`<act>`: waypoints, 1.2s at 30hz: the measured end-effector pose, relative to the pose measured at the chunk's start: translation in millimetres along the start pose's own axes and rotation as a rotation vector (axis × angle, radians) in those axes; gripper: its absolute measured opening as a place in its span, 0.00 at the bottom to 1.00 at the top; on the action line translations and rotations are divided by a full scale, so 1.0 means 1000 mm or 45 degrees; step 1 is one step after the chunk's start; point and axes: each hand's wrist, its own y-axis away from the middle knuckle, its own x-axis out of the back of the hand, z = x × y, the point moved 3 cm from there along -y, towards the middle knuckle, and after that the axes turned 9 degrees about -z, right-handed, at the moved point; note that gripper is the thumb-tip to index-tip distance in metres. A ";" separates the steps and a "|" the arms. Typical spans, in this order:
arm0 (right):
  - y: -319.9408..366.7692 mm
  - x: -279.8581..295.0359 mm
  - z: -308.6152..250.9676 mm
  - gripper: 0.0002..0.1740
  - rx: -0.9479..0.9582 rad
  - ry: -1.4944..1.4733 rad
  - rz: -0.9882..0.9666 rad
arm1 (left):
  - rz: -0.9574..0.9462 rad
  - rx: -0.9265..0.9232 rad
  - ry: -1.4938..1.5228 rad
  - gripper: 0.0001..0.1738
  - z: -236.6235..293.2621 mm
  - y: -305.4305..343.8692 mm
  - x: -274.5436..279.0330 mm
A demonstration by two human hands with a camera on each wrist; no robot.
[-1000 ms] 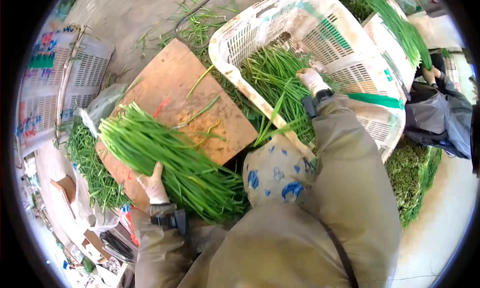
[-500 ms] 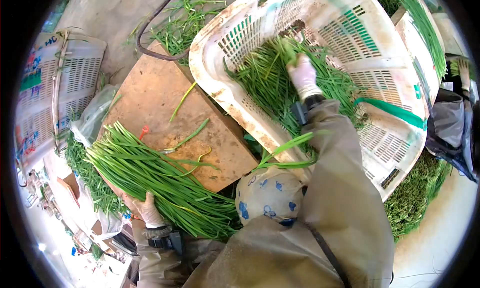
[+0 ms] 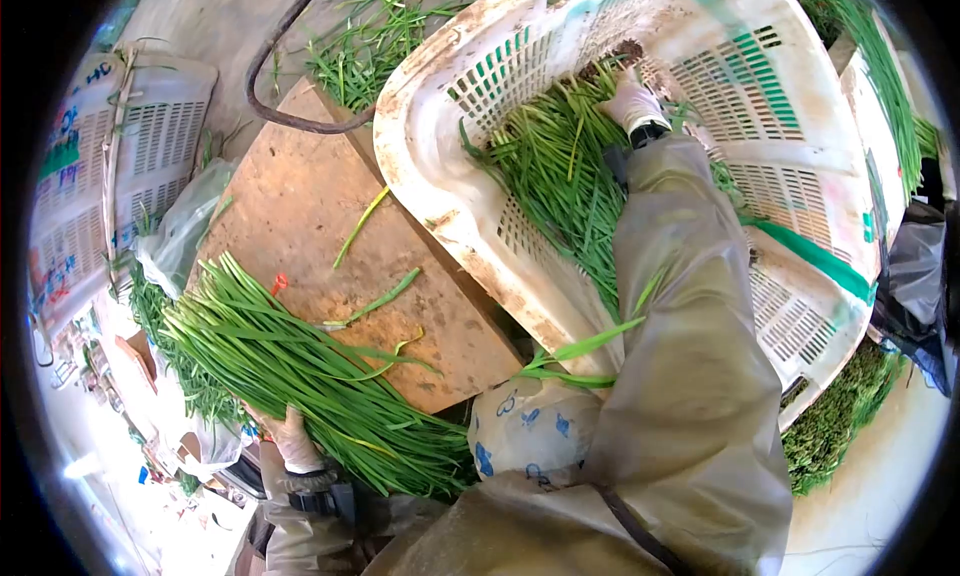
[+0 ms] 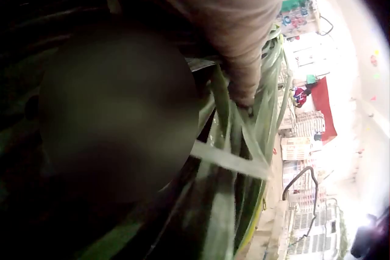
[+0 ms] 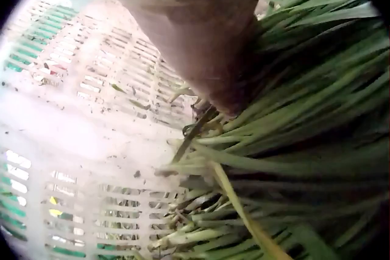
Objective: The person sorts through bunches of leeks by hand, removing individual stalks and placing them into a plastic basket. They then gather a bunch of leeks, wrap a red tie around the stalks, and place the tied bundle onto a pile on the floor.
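Note:
In the head view, a thick bunch of garlic chives lies slantwise over the lower part of a wooden board. My gloved left hand grips its near side, thumb up against the leaves. The left wrist view shows a gloved digit bent over the leaves, with much of that view dark. My gloved right hand reaches into a white plastic basket and touches the chives lying there. In the right wrist view its fingers point straight down into the chives' pale ends; its thumb is hidden.
The wooden board adjoins the basket, with loose stalks on it. A dark hose curves above it. Trimmed greens litter the floor. Another slatted basket stands at the left. A blue-patterned covered knee is beside the basket.
My right hand moved farther up inside the basket, toward the chives' pale ends. The left hand stays on its bunch. The head view has shifted, bringing more of the basket in.

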 end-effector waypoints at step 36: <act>0.246 0.075 0.006 0.18 0.453 -1.257 -0.076 | -0.070 -0.199 0.347 0.52 0.039 -0.016 -0.024</act>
